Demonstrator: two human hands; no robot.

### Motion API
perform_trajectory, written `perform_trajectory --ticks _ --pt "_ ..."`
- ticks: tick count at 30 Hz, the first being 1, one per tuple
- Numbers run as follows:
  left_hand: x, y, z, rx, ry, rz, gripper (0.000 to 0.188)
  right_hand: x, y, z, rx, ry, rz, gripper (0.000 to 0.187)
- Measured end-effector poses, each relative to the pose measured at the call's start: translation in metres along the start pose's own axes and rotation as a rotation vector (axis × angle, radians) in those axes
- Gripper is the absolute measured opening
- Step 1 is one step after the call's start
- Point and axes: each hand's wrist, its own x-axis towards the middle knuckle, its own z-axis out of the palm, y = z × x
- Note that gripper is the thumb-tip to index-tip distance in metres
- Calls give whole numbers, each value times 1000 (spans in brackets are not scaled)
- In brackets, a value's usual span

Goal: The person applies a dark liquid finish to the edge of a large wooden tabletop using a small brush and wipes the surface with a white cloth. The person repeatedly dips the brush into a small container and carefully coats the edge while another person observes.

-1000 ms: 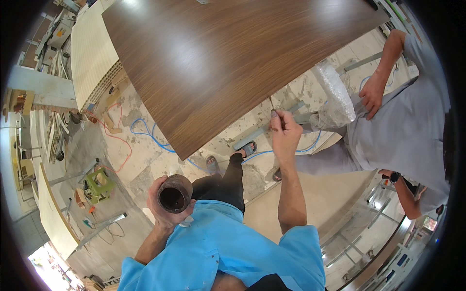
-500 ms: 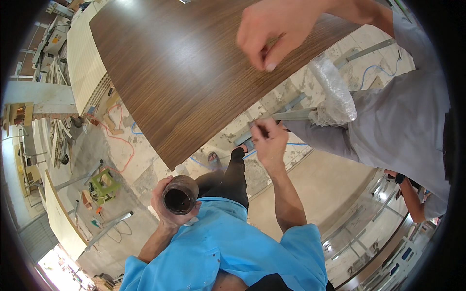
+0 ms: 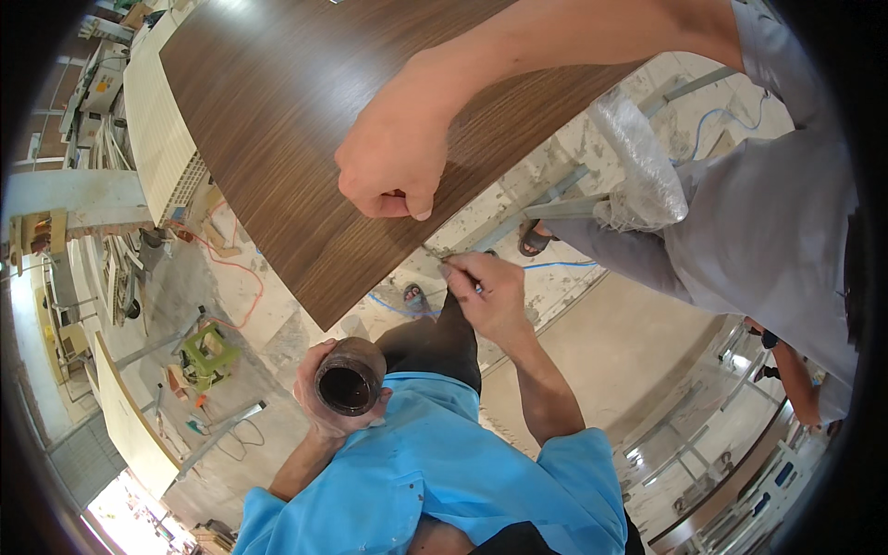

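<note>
My left hand point(image 3: 319, 393) is wrapped round a dark-stained jar point(image 3: 350, 377), its open mouth facing up and its inside dark. My right hand point(image 3: 488, 294) is closed in a pinch just off the near edge of a dark brown wood-grain panel point(image 3: 305, 166). A thin stick-like tool point(image 3: 446, 255) seems to poke from its fingers toward that edge; its tip is too small to make out. Over the panel, close beyond my right hand, hangs a co-worker's hand point(image 3: 398, 153) with its fingers curled in; whether it holds anything is hidden.
At the right stands the co-worker in grey, with a clear plastic-wrapped bundle point(image 3: 638, 162) in front. A green stool point(image 3: 208, 353), an orange cord point(image 3: 250, 282) and a blue hose point(image 3: 560, 265) are on the floor. Pale stacked panels point(image 3: 166, 129) lie at the left.
My right hand has moved left and down, nearer the panel's edge. The co-worker's hand has swung left and nearer over the panel. My left hand with the jar has barely shifted.
</note>
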Motion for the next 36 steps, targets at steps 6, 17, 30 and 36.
perform_trajectory --ticks 6,17,30,36 --pt "1 1 5 -24 17 5 89 27 30 -30 -63 237 263 9" --pt "-1 2 10 17 11 -53 90 15 14 -22 10 48 94 6" --pt "12 10 20 53 -29 -27 90 50 36 -59 -50 193 42 9" --pt "14 15 26 40 -65 -11 91 89 55 -93 -234 417 193 10"
